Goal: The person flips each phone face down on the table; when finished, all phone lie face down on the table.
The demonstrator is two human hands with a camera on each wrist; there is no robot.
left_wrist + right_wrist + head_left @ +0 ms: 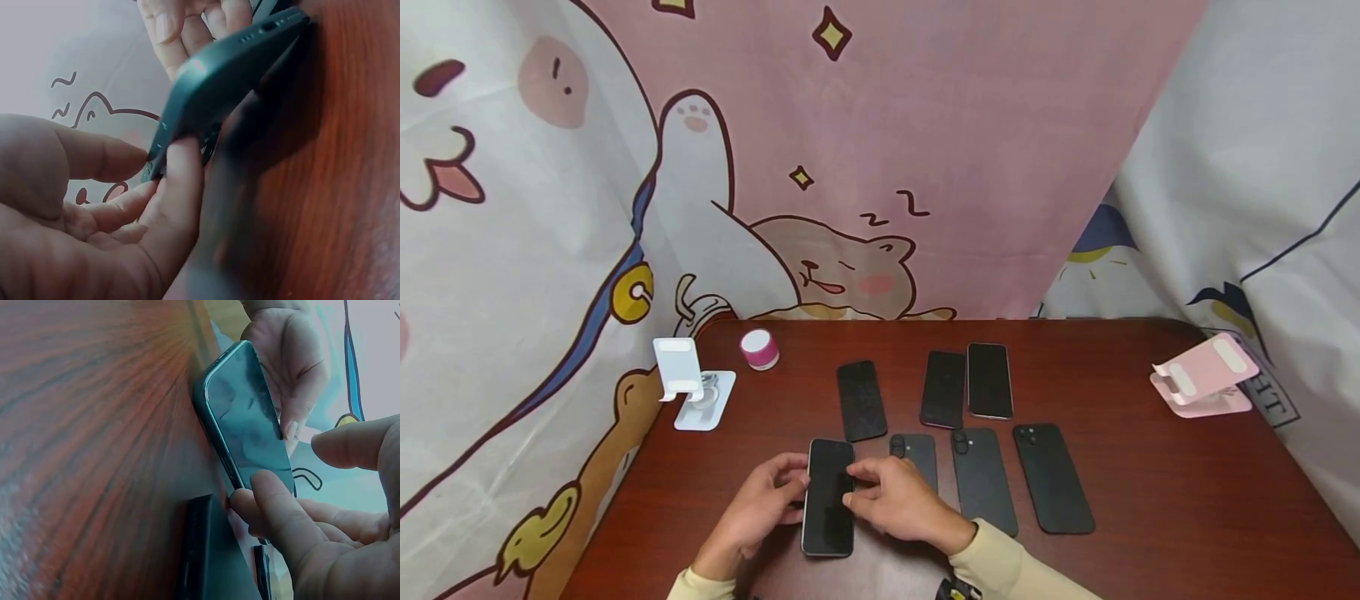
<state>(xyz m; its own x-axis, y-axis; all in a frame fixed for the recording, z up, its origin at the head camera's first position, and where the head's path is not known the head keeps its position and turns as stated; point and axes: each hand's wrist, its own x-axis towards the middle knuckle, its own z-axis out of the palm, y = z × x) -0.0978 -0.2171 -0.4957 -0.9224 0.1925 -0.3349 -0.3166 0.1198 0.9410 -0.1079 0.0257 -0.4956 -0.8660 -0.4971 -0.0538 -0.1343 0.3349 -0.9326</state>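
One dark-screened phone in the head view, held between left hand and right hand at the near side of the desk, with six more phones beyond and to the right. From the left wrist, tilted off the wood, pinched at its edge by slightly parted left fingers. From the right wrist, gripped lightly along the opposite edge, with one right finger raised clear.

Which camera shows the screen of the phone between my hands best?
The head view, where the screen lies almost uncovered. The right wrist view shows it slanted, partly behind the right hand; the left wrist view catches the phone from its port end, screen out of sight.
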